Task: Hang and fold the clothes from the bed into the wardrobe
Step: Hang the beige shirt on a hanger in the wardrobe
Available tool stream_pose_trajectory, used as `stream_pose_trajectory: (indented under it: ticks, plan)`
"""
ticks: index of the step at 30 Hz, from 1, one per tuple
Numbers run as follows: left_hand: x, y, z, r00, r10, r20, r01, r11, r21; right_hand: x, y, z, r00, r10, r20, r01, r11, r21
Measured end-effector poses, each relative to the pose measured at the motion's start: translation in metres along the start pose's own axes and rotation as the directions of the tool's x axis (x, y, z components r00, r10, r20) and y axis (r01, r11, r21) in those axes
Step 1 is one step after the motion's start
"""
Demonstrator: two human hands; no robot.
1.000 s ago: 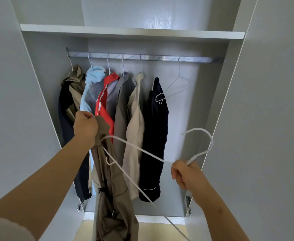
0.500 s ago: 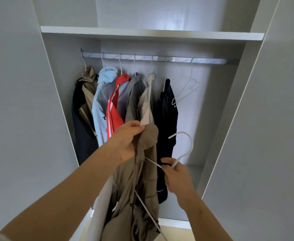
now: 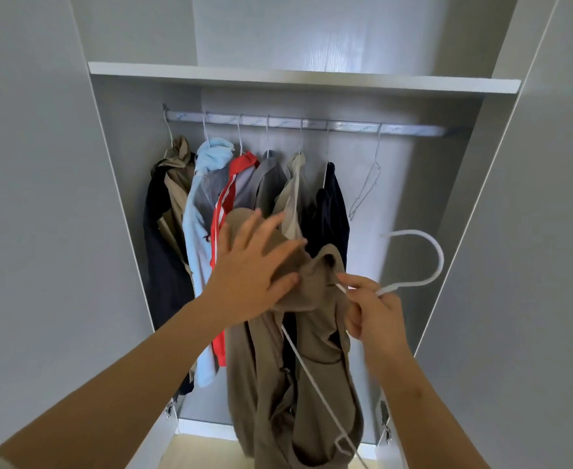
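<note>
Right hand [image 3: 376, 313] pinches hanger [image 3: 441, 262] (white); garment [image 3: 315, 292] hangs

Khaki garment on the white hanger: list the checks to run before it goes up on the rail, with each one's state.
1. Right hand grips the white hanger at its neck: ok.
2. Hanger hook clear of cloth: ok.
3. Khaki garment seated on both hanger shoulders: cannot tell, the cloth is bunched and one hanger arm slants down through it.
4. Left hand steadies the garment, fingers flat on its shoulder: ok.
5. Bare stretch of rail to the right of the empty wire hanger: ok.
</note>
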State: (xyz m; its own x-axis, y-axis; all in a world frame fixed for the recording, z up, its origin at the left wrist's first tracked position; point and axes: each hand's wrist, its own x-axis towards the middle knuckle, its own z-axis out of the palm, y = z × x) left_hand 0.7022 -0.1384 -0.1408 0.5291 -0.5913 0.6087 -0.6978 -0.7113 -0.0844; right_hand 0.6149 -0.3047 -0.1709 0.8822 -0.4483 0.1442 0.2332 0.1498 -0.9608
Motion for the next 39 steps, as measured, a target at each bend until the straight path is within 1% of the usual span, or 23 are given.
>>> stream_pose_trajectory:
  ticks: [1,4,6,7,9,11,13,15,16,17,18,19,21,22,24,26,28,30,32,36,38,39]
  plan:
    - [0.002,0.004,0.0,0.998,0.059,0.021,-0.06,0.998,0.018,0.001,-0.004,-0.001,1.0,-0.022,0.021,0.023,0.999,-0.031]
    - [0.009,0.011,-0.001,0.981,0.192,-0.026,-0.191,0.981,0.041,-0.001,-0.011,-0.003,0.996,-0.073,0.058,0.082,0.982,-0.169]
    - [0.012,0.011,0.001,0.974,0.228,0.009,-0.228,0.973,-0.018,-0.001,-0.013,-0.005,0.992,-0.129,-0.006,0.121,0.943,-0.311]
    - [0.011,0.011,0.003,0.977,0.206,0.052,-0.202,0.977,-0.072,0.0,-0.014,-0.005,0.983,-0.18,-0.04,0.15,0.909,-0.389]
    - [0.009,0.013,0.008,0.992,0.087,0.096,-0.067,0.978,-0.195,0.002,-0.019,-0.005,0.951,-0.301,-0.068,0.225,0.826,-0.517]
    - [0.009,0.014,0.014,0.999,-0.023,0.037,0.032,0.965,-0.261,0.004,-0.02,-0.006,0.91,-0.402,-0.1,0.264,0.749,-0.608]
    - [0.012,0.012,0.017,0.994,-0.1,-0.032,0.085,0.948,-0.307,0.004,-0.014,-0.009,0.876,-0.454,-0.163,0.236,0.698,-0.676]
    - [0.016,0.007,0.015,0.986,-0.148,-0.078,0.114,0.937,-0.329,0.001,-0.004,-0.013,0.856,-0.461,-0.233,0.195,0.706,-0.681]
    - [0.018,0.004,0.013,0.981,-0.169,-0.094,0.129,0.935,-0.331,0.001,0.002,-0.015,0.858,-0.445,-0.255,0.185,0.733,-0.655]
    - [0.019,0.001,0.011,0.976,-0.191,-0.109,0.145,0.931,-0.334,0.0,0.009,-0.016,0.877,-0.401,-0.265,0.161,0.764,-0.624]
    - [0.021,-0.001,0.008,0.97,-0.208,-0.129,0.153,0.928,-0.34,0.0,0.016,-0.017,0.906,-0.337,-0.257,0.12,0.785,-0.607]
    - [0.022,-0.003,0.006,0.964,-0.219,-0.152,0.155,0.924,-0.349,0.0,0.025,-0.018,0.937,-0.257,-0.237,0.059,0.785,-0.617]
    - [0.024,-0.005,0.001,0.955,-0.227,-0.19,0.149,0.923,-0.355,0.002,0.046,-0.019,0.983,-0.065,-0.169,-0.069,0.731,-0.678]
    - [0.025,-0.006,-0.001,0.954,-0.23,-0.191,0.151,0.922,-0.356,0.003,0.055,-0.017,0.992,0.047,-0.114,-0.115,0.691,-0.713]
    - [0.026,-0.008,-0.005,0.959,-0.225,-0.171,0.151,0.92,-0.362,0.005,0.071,-0.01,0.973,0.232,0.004,-0.145,0.624,-0.768]
    - [0.027,-0.01,-0.011,0.964,-0.209,-0.162,0.133,0.914,-0.384,0.011,0.081,-0.001,0.944,0.327,0.047,-0.151,0.554,-0.819]
    - [0.028,-0.011,-0.017,0.967,-0.194,-0.162,0.115,0.909,-0.401,0.016,0.089,0.006,0.927,0.372,0.05,-0.15,0.489,-0.859]
    - [0.026,-0.014,-0.024,0.963,-0.197,-0.183,0.105,0.902,-0.419,0.021,0.094,0.011,0.926,0.373,0.054,-0.122,0.431,-0.894]
    - [0.025,-0.019,-0.031,0.957,-0.208,-0.203,0.103,0.896,-0.432,0.024,0.095,0.018,0.927,0.367,0.076,-0.089,0.414,-0.906]
    - [0.025,-0.028,-0.043,0.951,-0.185,-0.247,0.054,0.887,-0.458,0.032,0.099,0.038,0.904,0.4,0.151,-0.06,0.467,-0.882]
    - [0.025,-0.033,-0.048,0.95,-0.178,-0.256,0.046,0.892,-0.451,0.037,0.099,0.043,0.918,0.367,0.148,-0.076,0.531,-0.844]
    - [0.023,-0.037,-0.049,0.95,-0.178,-0.256,0.049,0.897,-0.44,0.041,0.098,0.043,0.933,0.33,0.142,-0.084,0.584,-0.808]
